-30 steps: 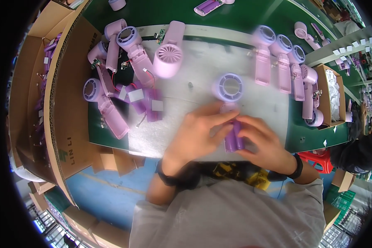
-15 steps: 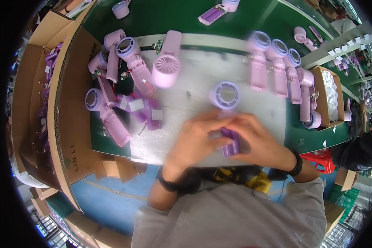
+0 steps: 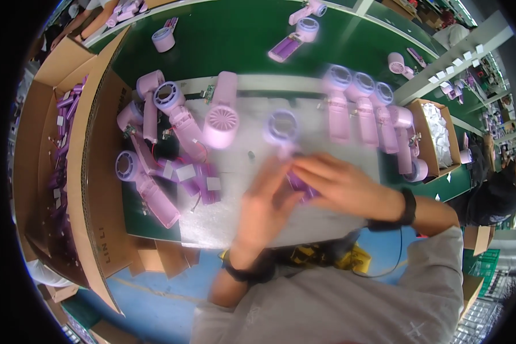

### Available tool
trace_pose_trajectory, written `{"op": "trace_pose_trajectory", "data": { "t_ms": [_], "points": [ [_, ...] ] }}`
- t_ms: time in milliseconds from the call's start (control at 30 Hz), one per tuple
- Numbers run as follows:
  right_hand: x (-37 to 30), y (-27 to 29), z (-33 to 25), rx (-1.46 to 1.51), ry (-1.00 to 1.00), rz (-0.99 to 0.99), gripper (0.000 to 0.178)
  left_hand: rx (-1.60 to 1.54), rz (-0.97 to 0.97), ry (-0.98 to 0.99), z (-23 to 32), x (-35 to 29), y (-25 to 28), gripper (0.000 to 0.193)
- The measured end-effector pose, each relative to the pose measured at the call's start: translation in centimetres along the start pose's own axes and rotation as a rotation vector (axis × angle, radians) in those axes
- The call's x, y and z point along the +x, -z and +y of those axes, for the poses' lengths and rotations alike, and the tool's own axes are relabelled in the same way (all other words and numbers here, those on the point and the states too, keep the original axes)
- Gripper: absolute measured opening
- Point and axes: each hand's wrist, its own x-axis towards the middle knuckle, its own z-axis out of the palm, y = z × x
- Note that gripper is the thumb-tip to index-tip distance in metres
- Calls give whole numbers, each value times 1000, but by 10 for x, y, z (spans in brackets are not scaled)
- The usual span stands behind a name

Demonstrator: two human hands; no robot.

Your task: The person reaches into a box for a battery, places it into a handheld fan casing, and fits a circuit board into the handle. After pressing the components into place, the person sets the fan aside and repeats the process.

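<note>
Both hands meet over a pink handheld fan (image 3: 281,127) whose round lilac-rimmed head points away from me. My left hand (image 3: 262,209) curls around the left side of its handle, closed on it. From the right, my right hand (image 3: 341,186) presses bent fingers over the handle. A purple battery pack (image 3: 302,188) shows between the hands, in the handle area. Motion blurs the fingers, and they hide most of the handle. To the left lie several purple battery packs (image 3: 192,178) with white labels, beside opened fan bodies (image 3: 157,198).
A tall cardboard box (image 3: 106,172) of purple packs stands at the left. More opened fans (image 3: 338,117) line the right of the white mat (image 3: 223,221). Behind them is a small box of white pieces (image 3: 438,135). Other fans (image 3: 286,46) lie on the green bench.
The whole view has shifted, so the bench sits lower in the picture. The held fan and my hands have moved left over the mat, and the fan's handle now slants. Both hands stay on it.
</note>
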Motion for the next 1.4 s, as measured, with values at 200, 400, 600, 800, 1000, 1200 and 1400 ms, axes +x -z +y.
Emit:
{"op": "trace_pose_trajectory", "data": {
  "t_ms": [200, 400, 600, 800, 1000, 1200, 1400],
  "points": [
    [125, 13, 109, -484, -210, 312, 35, -53, 89, 34, -12, 4, 7, 49],
    [89, 129, 299, -798, -724, 274, 30, -115, 63, 102, -7, 3, 7, 37],
    [-18, 128, 396, -567, -1382, -492, 43, -198, 9, 143, -6, -1, 7, 27],
    [-44, 112, 441, -780, -1490, -192, 36, -239, -13, 151, -6, -1, 5, 24],
    [49, 192, 333, -880, -577, 485, 49, -240, -33, 107, 1, 3, 3, 25],
    [134, 198, 108, 358, -493, -10, 55, -224, -28, 82, -4, 1, 0, 25],
    [165, 87, 138, 795, -383, -400, 46, -238, -23, 17, -9, -1, -7, 23]
  ]
}}
